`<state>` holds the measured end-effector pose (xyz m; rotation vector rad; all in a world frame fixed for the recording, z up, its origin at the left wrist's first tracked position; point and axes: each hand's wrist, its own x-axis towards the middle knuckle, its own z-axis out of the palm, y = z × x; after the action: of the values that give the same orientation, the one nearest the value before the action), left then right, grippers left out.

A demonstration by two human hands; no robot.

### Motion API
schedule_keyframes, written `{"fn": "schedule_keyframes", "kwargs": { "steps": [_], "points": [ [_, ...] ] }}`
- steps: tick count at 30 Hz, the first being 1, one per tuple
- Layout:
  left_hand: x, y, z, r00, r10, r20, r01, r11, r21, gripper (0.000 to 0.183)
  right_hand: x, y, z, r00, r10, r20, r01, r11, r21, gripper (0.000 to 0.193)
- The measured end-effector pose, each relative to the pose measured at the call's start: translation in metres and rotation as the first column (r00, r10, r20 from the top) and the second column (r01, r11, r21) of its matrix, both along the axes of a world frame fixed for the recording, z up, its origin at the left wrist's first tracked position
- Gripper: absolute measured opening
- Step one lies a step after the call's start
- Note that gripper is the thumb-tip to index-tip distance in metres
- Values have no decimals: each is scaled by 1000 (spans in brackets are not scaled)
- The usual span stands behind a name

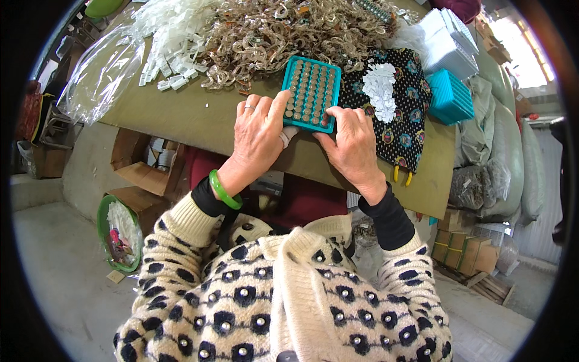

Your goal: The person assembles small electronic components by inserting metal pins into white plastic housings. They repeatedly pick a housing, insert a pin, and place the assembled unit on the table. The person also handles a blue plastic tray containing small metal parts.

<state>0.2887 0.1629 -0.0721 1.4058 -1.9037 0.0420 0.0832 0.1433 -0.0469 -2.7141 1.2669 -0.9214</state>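
A teal plastic tray (337,90) with rows of small round brownish discs (309,90) is tilted at the table's near edge. My left hand (259,130) is closed on its lower left side, the thumb mostly under it. At the lower right corner, my right hand (353,142) grips the tray, fingertips on top by the last discs and thumb below the edge. Whether a loose disc sits under those fingertips is hidden. Right of the tray, a heap of flat white pieces (380,90) lies on a black patterned cloth (408,130).
Behind the tray spreads a big pile of clear brownish curled pieces (259,45), with translucent rectangular pieces (175,54) to its left. Stacked teal trays (449,99) and white trays (443,42) stand at the right. Cardboard boxes (148,163) and a green basin (105,232) are below left.
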Motion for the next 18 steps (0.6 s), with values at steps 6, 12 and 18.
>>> {"fn": "schedule_keyframes", "kwargs": {
  "steps": [6,12,18],
  "points": [
    [0,1,4,999,11,37,-13,999,52,61,0,1,0,999,-44,-14,45,998,49,53],
    [17,42,5,998,6,-69,-11,998,-64,62,-11,11,20,994,62,-95,-44,981,188,60],
    [44,87,3,977,5,-214,-27,995,-99,39,-47,-39,38,973,-172,152,112,933,341,21]
  ]
}}
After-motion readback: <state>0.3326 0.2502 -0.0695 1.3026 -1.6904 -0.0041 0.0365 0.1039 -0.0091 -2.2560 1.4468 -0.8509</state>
